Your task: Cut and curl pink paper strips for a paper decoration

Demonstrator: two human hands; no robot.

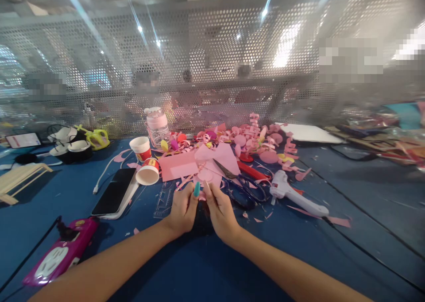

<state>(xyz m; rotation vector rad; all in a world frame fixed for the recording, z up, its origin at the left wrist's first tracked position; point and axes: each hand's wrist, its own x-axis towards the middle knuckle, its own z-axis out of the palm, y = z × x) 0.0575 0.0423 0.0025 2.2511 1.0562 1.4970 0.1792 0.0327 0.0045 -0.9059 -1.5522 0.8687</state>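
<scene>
Pink paper point(203, 191), a small scrap of it, is being pinched between the two hands just below the middle of the view, low over the blue tabletop point(332, 257). The left hand point(182, 211) is curling its fingers closed around the scrap's left side, a teal-painted nail showing at the top. The right hand point(219, 211) is closing its fingertips on the scrap from the right, and the two hands are touching at the thumbs. How much of the scrap lies inside the hands I cannot tell.

Just beyond the hands, at twelve o'clock, a pink sheet point(199, 162) is lying flat among curls and discs of cut pink paper. Scissors point(244, 184) are resting at about one o'clock from the hands, blades pointing toward the sheet. At two to three o'clock a white glue gun point(292, 193) is lying on its side, its cord trailing away to the right. A clear ruler point(164, 200) is sitting just beside the left hand at ten o'clock. Farther out at nine to ten o'clock a black phone point(114, 191) is lying face up, with two paper cups point(144, 160) near it, one upright and one tipped over. A pink-lidded jar point(157, 125) is standing behind the cups. At seven o'clock a pink power strip point(61, 255) is sitting near the tabletop's edge.
</scene>
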